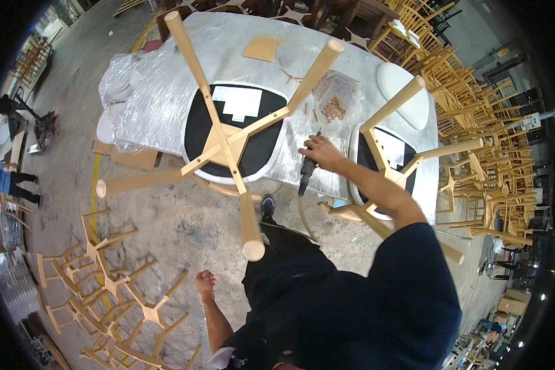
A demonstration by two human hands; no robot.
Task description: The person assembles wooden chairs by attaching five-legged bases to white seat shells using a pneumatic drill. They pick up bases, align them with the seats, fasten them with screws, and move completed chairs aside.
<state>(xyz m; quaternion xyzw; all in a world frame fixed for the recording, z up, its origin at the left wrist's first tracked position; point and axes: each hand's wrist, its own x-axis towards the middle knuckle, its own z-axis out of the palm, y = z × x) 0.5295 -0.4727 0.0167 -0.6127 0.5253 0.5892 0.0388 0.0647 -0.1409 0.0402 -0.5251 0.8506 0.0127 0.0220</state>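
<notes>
On the upturned chair (224, 143) lies a white label (243, 101), too small to read. The right hand (320, 152) grips a black power driver (306, 174); the left hand (205, 282) hangs empty, half-curled.

Worn on the head, facing steeply down, close above the dark shirt (364, 302), lower centre, farther from the table (231, 37), upper centre.

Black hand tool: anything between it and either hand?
Right hand: nothing visible; its fingers are already around the black hand tool. Left hand: in this view, the near wooden leg of the upturned left chair crosses the straight line to it; actual depth clearance can't be told.
</notes>
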